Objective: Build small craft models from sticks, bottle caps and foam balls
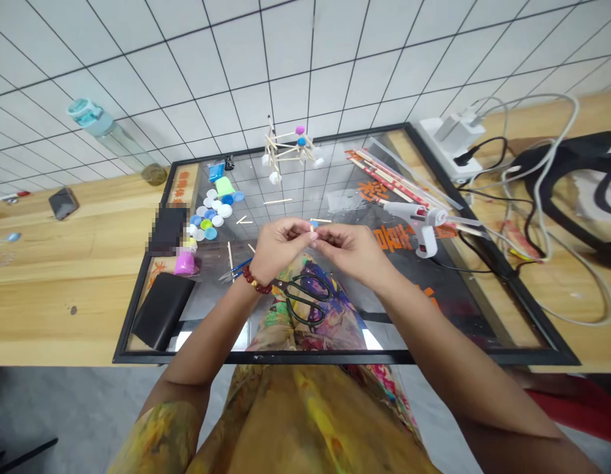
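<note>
My left hand (pixel 282 249) and my right hand (pixel 345 250) meet over the middle of the black-framed glass panel (pixel 345 359). Their fingertips pinch a small pale stick piece (pixel 312 228) between them, with a bit of blue just behind it. Black-handled scissors (pixel 305 299) lie just below my hands. Short wooden sticks (pixel 278 201) are scattered ahead and to the left. Further back stands a small stick structure (pixel 286 153) with white, pink and blue pieces on its joints.
Bottle caps (pixel 211 214) and a pink packet (pixel 185 263) lie at left, near a black case (pixel 163 309). On the right are a white glue gun (pixel 420 224), long sticks (pixel 394 178), a power strip (pixel 451 151) and looping cables. A water bottle (pixel 118 141) leans against the wall.
</note>
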### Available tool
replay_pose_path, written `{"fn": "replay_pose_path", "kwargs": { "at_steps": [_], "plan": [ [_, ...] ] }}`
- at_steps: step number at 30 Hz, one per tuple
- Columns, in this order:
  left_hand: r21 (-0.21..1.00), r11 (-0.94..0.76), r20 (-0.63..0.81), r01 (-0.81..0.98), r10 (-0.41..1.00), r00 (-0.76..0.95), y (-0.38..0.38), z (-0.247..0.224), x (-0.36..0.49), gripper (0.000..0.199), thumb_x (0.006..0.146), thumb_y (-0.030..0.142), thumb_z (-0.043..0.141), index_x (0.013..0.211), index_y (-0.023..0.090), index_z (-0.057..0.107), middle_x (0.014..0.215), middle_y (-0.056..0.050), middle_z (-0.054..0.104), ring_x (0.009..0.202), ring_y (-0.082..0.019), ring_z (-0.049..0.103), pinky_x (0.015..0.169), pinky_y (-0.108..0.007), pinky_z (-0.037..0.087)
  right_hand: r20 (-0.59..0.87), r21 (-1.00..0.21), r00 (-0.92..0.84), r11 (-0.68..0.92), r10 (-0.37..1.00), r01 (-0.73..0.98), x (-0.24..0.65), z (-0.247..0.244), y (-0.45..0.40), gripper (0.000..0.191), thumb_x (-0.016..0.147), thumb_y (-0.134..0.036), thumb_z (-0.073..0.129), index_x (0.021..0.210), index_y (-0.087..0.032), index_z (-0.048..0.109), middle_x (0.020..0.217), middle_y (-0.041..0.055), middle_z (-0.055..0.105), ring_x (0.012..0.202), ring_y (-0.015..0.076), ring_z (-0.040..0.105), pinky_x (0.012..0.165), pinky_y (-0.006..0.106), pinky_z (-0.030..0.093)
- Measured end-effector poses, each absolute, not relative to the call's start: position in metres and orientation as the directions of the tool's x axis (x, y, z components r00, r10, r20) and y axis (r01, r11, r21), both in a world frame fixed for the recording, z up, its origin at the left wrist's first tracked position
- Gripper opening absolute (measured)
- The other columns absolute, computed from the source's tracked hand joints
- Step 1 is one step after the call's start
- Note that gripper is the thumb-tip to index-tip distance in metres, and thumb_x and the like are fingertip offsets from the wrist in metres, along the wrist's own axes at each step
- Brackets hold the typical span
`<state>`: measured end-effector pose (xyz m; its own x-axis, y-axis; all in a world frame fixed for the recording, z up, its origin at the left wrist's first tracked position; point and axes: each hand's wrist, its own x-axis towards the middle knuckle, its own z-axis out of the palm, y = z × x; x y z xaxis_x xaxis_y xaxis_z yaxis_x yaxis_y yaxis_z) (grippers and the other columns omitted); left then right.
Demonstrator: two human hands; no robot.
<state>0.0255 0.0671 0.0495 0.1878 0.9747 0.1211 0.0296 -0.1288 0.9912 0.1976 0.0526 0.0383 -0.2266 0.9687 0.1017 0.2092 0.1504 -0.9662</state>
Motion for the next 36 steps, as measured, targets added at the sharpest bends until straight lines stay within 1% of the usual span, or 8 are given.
{"fn": "replay_pose_path", "kwargs": {
  "at_steps": [4, 7, 9, 12, 15, 18, 22, 36],
  "plan": [
    [0.974, -0.189, 0.177, 0.122, 0.979, 0.104, 0.085, 0.038, 0.026, 0.022, 0.074, 0.028, 0.08, 0.093, 0.018, 0.076, 0.086, -0.004, 0.077, 0.075, -0.014, 0.068, 0.072, -0.027, 0.055, -0.15, -0.961, -0.04, -0.136, 0.988, 0.241, 0.23, 0.022, 0.068, 0.022, 0.072, -0.031, 0.077, 0.087, -0.018, 0.07, 0.063, -0.0002, 0.068, 0.054, 0.0136, 0.06, 0.052, 0.025, 0.05],
    [0.956, -0.186, 0.185, 0.228, 0.982, 0.027, 0.094, 0.025, 0.015, 0.012, 0.076, 0.024, 0.076, 0.087, 0.018, 0.077, 0.082, -0.004, 0.076, 0.071, -0.014, 0.066, 0.069, -0.026, 0.053, -0.297, -0.844, 0.03, -0.277, 0.954, 0.459, 0.239, 0.013, 0.084, 0.007, 0.078, -0.025, 0.07, 0.077, -0.018, 0.068, 0.058, 0.0026, 0.068, 0.051, 0.0159, 0.063, 0.051, 0.026, 0.052],
    [0.943, -0.177, 0.173, 0.28, 0.984, 0.036, 0.094, 0.017, 0.009, 0.01, 0.077, 0.022, 0.073, 0.085, 0.018, 0.078, 0.079, -0.003, 0.075, 0.067, -0.013, 0.064, 0.067, -0.026, 0.052, -0.324, -0.761, 0.036, -0.283, 0.945, 0.583, 0.239, 0.011, 0.092, 0.014, 0.084, -0.025, 0.062, 0.074, -0.018, 0.069, 0.06, 0.0051, 0.069, 0.051, 0.0178, 0.065, 0.053, 0.029, 0.054],
    [0.923, -0.208, 0.2, 0.325, 0.978, 0.059, 0.087, 0.01, 0.003, 0.011, 0.079, 0.022, 0.071, 0.087, 0.02, 0.079, 0.08, -0.003, 0.076, 0.068, -0.014, 0.064, 0.069, -0.027, 0.051, -0.333, -0.722, 0.007, -0.26, 0.943, 0.641, 0.236, 0.014, 0.1, 0.026, 0.091, -0.031, 0.054, 0.08, -0.016, 0.072, 0.068, 0.0094, 0.073, 0.056, 0.0204, 0.067, 0.056, 0.033, 0.056],
    [0.882, -0.257, 0.242, 0.394, 0.966, 0.089, 0.078, 0.01, -0.002, 0.012, 0.081, 0.023, 0.07, 0.089, 0.021, 0.079, 0.084, -0.004, 0.077, 0.072, -0.016, 0.066, 0.071, -0.028, 0.051, -0.312, -0.691, -0.006, -0.223, 0.95, 0.687, 0.244, 0.02, 0.102, 0.028, 0.093, -0.033, 0.056, 0.101, -0.013, 0.073, 0.076, 0.0104, 0.075, 0.063, 0.0219, 0.07, 0.062, 0.034, 0.056],
    [0.842, -0.284, 0.245, 0.458, 0.959, 0.145, 0.075, 0.016, -0.01, 0.013, 0.084, 0.023, 0.068, 0.092, 0.021, 0.079, 0.086, -0.004, 0.077, 0.074, -0.016, 0.066, 0.072, -0.028, 0.052, -0.216, -0.587, -0.094, -0.052, 0.972, 0.808, 0.259, 0.022, 0.1, 0.048, 0.081, -0.032, 0.073, 0.125, -0.013, 0.068, 0.087, 0.0081, 0.076, 0.075, 0.0235, 0.07, 0.072, 0.035, 0.054],
    [0.815, -0.325, 0.262, 0.48, 0.945, 0.195, 0.086, 0.023, -0.017, 0.016, 0.082, 0.023, 0.07, 0.096, 0.021, 0.078, 0.085, -0.004, 0.076, 0.074, -0.016, 0.067, 0.073, -0.029, 0.054, -0.096, -0.526, -0.275, 0.186, 0.957, 0.83, 0.269, 0.015, 0.098, 0.075, 0.07, -0.034, 0.084, 0.138, -0.012, 0.059, 0.101, 0.01, 0.071, 0.091, 0.0266, 0.066, 0.081, 0.038, 0.052],
    [0.837, -0.29, 0.221, 0.463, 0.955, 0.198, 0.113, 0.013, -0.022, 0.019, 0.081, 0.026, 0.072, 0.098, 0.021, 0.078, 0.086, -0.005, 0.076, 0.077, -0.017, 0.068, 0.077, -0.03, 0.055, -0.034, -0.551, -0.438, 0.349, 0.898, 0.758, 0.27, 0.003, 0.117, 0.058, 0.077, -0.039, 0.081, 0.128, -0.015, 0.068, 0.102, 0.0104, 0.069, 0.098, 0.0262, 0.063, 0.089, 0.038, 0.048]
  ]
}}
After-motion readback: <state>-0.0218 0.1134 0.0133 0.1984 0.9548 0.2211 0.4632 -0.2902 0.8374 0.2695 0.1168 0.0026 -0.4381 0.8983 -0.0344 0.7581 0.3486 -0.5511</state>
